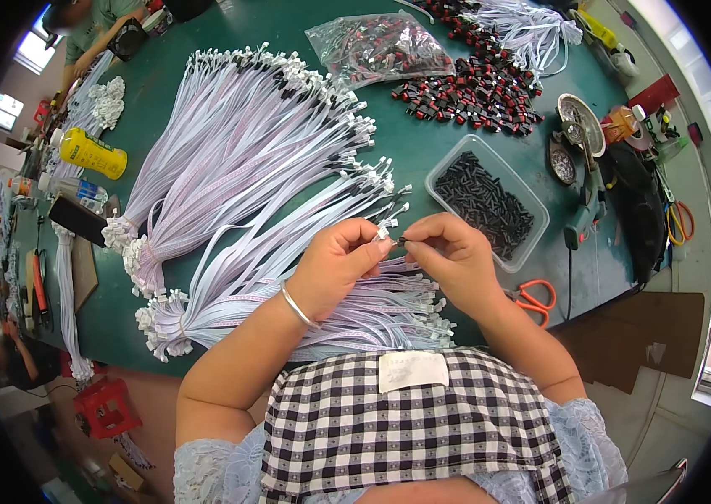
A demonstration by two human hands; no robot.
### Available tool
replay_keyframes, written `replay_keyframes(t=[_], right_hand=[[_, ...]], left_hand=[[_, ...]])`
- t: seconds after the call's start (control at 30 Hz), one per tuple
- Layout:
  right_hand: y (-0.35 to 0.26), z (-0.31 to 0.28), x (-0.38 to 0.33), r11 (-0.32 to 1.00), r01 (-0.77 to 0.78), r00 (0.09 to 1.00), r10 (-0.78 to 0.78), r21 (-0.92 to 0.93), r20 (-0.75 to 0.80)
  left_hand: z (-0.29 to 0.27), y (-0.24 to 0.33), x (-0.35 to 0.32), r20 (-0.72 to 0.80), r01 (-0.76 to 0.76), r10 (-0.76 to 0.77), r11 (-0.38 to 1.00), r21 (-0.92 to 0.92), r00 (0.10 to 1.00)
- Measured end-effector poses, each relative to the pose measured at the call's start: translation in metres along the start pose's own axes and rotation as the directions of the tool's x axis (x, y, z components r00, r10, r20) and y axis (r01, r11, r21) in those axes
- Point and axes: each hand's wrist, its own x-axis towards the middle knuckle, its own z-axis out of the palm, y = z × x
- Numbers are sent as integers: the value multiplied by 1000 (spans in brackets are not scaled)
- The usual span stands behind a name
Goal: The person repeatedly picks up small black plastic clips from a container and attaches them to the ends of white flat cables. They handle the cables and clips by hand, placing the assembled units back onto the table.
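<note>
My left hand (340, 259) pinches the white plug end (384, 233) of a flat cable between thumb and forefinger. Close beside it, my right hand (451, 252) holds a small dark piece (401, 241) in its fingertips, right at the plug; whether it is a sleeve or a wire end is too small to tell. Under and around my hands lie bundled white flat cables (288, 231) with white plugs at both ends. A larger cable bundle (238, 139) spreads out beyond them. Just past my right hand, a clear plastic box (511, 170) holds many short black tubes (486, 197).
Orange-handled scissors (536, 302) lie right of my right forearm. Farther back are a pile of red-and-black parts (490, 97) and a clear bag (379, 49) of similar parts. A yellow bottle (93, 153) and dark phone (76, 220) lie left. A co-worker (99, 29) sits far left.
</note>
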Motion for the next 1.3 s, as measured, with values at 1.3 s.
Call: replay_keyframes(t=[1.3], right_hand=[[-5,4,10,936,-344,908,350,-70,228]], left_hand=[[-8,5,-5,-37,-12,22,969,246,999]])
